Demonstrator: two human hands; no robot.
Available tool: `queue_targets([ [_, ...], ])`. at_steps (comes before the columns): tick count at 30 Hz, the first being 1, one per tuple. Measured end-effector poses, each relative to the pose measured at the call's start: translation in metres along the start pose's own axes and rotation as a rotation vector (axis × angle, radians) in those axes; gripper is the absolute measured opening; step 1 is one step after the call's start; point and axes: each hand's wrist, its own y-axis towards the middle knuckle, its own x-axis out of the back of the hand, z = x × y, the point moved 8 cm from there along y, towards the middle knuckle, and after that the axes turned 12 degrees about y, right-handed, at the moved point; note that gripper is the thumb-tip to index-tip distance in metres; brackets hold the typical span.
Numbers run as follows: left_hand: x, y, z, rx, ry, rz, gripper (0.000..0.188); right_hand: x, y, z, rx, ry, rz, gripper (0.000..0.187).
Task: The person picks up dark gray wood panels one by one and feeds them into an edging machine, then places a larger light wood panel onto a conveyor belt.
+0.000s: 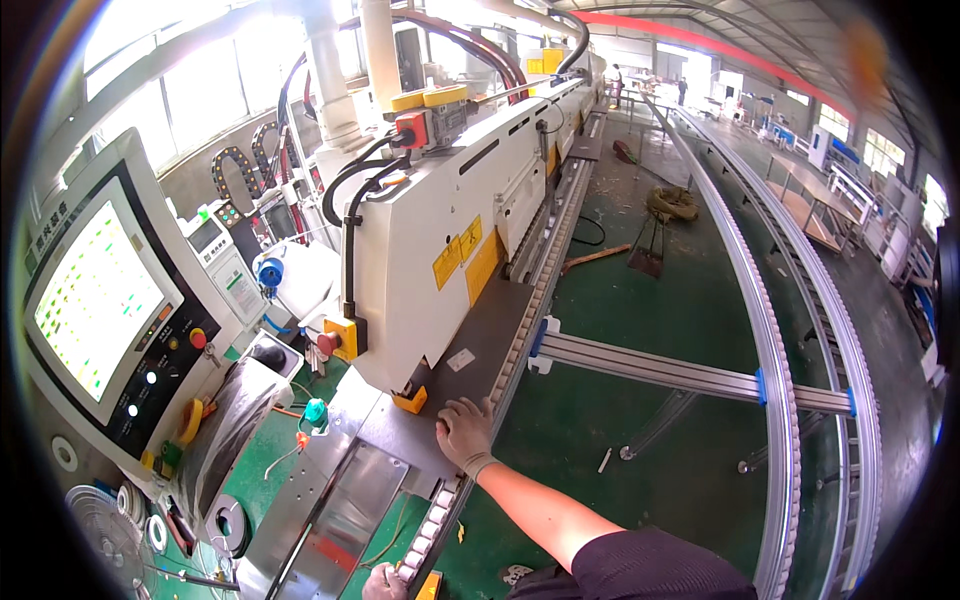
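The right arm (540, 510) is stretched from the lower right toward mid-frame, its upper part covered by a dark sleeve (655, 567). The right hand (464, 434) is laid palm down just below centre, its grip unclosed, fingers pointed toward the upper left. The left hand (384, 583) is cut off by the bottom edge, its grip only partly shown.

Flat dark-grey panel (487, 352), white-labelled

Bright daylight, left windows (205, 90) blown out, metal rails (783, 450) bowed, black fisheye rim
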Motion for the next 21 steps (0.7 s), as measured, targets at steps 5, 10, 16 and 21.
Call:
queue_targets([
  [5,0.024,-0.082,0.068,0.002,-0.283,-0.280,0.041,-0.040,-0.075,0.077,0.095,0.078,-0.018,0.023],
  [10,0.087,-0.276,0.183,0.515,-0.301,-0.487,0.040,-0.034,-0.193,0.173,0.462,0.216,0.583,0.006],
  [16,0.202,-0.613,0.291,1.736,0.233,-0.905,0.063,-0.026,-0.241,0.202,0.482,0.190,0.635,0.019],
  [21,0.115,-0.785,0.315,2.096,-0.168,-1.300,0.071,-0.058,-0.256,0.177,0.558,0.000,0.791,0.038],
])
